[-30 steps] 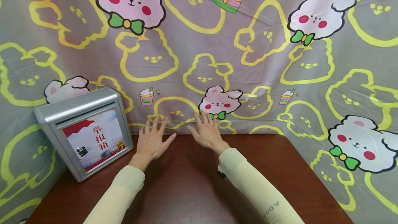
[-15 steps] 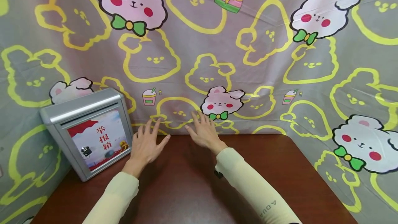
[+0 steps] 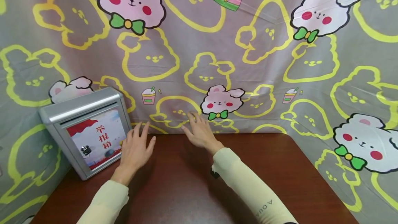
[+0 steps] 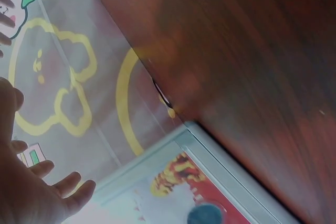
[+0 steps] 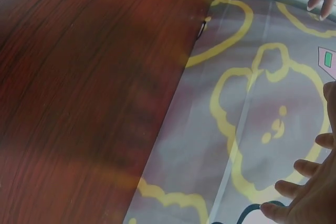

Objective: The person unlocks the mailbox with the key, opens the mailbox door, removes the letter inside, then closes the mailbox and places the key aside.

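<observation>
A silver-grey metal box (image 3: 89, 96) with a slot near its top, a picture front with red characters and a small lock stands at the left of the table. My left hand (image 3: 135, 151) hovers beside its right edge, fingers spread and loosely bent, covering a bit of the lower right corner in the head view. Whether it touches the box I cannot tell. Over the table's back edge my right hand (image 3: 200, 131) is held out with relaxed fingers and nothing in it. The left wrist view shows the box's front corner (image 4: 191, 129) below the left hand (image 4: 31, 192).
The dark red-brown wooden table (image 3: 174, 193) ends at a grey curtain (image 3: 264, 61) printed with yellow outlines and white rabbit faces. This curtain also hangs along both sides. Cream sleeves (image 3: 248, 186) cover both forearms.
My left hand has moved left, from beside the box to in front of its right edge. The right hand has shifted slightly left. The box has stayed in place on the table.
</observation>
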Available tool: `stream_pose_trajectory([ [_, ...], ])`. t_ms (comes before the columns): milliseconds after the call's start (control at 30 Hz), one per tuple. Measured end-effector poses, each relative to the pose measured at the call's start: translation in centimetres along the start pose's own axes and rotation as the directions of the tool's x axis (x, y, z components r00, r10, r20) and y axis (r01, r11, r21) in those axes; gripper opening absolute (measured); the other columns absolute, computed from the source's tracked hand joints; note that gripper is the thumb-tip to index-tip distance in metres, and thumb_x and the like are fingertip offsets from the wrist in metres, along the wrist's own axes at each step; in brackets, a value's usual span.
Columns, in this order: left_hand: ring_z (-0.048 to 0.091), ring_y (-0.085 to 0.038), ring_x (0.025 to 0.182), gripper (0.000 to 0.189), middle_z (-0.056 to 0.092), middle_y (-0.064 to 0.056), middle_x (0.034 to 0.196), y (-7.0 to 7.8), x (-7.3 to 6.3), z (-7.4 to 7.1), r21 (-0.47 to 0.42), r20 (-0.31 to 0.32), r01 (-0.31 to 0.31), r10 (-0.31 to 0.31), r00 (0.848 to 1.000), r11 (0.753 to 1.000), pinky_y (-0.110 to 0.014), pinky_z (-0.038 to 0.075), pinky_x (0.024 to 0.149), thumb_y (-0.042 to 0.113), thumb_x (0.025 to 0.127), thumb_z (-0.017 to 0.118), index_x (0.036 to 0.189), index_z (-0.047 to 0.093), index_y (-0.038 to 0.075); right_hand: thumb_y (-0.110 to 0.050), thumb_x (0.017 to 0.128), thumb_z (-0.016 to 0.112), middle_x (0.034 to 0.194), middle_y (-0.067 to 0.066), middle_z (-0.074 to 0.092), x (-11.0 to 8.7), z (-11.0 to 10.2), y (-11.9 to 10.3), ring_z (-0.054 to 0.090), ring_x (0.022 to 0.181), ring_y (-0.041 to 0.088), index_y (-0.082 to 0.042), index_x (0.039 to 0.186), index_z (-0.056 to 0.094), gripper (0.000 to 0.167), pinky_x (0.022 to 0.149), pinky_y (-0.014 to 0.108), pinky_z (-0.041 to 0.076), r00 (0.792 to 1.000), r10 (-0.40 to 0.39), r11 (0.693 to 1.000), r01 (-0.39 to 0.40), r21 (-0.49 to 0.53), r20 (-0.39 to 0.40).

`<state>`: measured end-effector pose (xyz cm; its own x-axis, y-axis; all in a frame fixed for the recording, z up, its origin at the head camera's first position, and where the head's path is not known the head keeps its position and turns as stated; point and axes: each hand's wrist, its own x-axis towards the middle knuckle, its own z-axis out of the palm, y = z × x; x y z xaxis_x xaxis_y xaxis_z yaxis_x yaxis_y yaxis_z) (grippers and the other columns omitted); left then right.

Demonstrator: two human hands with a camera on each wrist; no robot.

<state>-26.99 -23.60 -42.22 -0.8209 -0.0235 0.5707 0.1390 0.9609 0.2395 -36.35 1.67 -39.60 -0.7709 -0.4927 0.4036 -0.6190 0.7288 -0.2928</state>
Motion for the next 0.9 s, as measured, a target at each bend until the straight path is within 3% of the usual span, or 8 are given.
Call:
stream_pose_trajectory([
  [300,0.049,-0.052,0.122,0.056,0.047,-0.025,0.146,-1.4,-1.5,-1.4,-0.035,-0.156,0.019,-0.024,0.988,0.999,-0.071,0.045,0.089,0.028,0.098,0.064,0.148,0.048,0.006,-0.04,0.106,0.05,0.157,0.017,0.038,0.2,1.1,-1.0,0.04,0.143,0.037,-0.012,0.161,0.033,0.064,0.116,0.059,0.034,1.0,-0.022,0.999,0.022,0.039,-0.01],
  [567,0.052,-0.053,0.116,0.056,0.05,-0.027,0.14,-2.9,-2.5,-3.5,-0.029,-0.273,0.061,-0.067,0.96,0.998,-0.07,0.045,0.083,0.024,0.094,0.065,0.144,0.051,0.003,-0.041,0.107,0.049,0.162,0.014,0.034,1.2,2.3,-2.9,0.037,0.147,0.034,-0.015,0.162,0.028,0.065,0.116,0.057,0.035,0.999,-0.04,0.995,0.039,0.088,0.005],
  [700,0.052,-0.053,0.111,0.057,0.05,-0.027,0.139,-4.0,-3.1,-4.9,0.01,-0.284,0.082,-0.076,0.956,0.997,-0.071,0.045,0.078,0.022,0.092,0.066,0.143,0.05,0.003,-0.042,0.108,0.046,0.162,0.012,0.033,1.5,2.9,-3.8,0.036,0.148,0.032,-0.014,0.163,0.026,0.065,0.118,0.056,0.034,0.999,-0.037,0.994,0.034,0.105,0.033],
  [900,0.049,-0.055,0.117,0.06,0.047,-0.028,0.141,-5.7,-4.0,-6.6,0.034,-0.277,0.16,-0.145,0.95,0.987,-0.074,0.042,0.083,0.021,0.091,0.069,0.144,0.048,0.003,-0.039,0.108,0.047,0.16,0.012,0.035,2.0,3.8,-4.5,0.04,0.145,0.032,-0.012,0.162,0.028,0.063,0.117,0.054,0.036,0.998,-0.045,0.995,0.041,0.092,0.033],
])
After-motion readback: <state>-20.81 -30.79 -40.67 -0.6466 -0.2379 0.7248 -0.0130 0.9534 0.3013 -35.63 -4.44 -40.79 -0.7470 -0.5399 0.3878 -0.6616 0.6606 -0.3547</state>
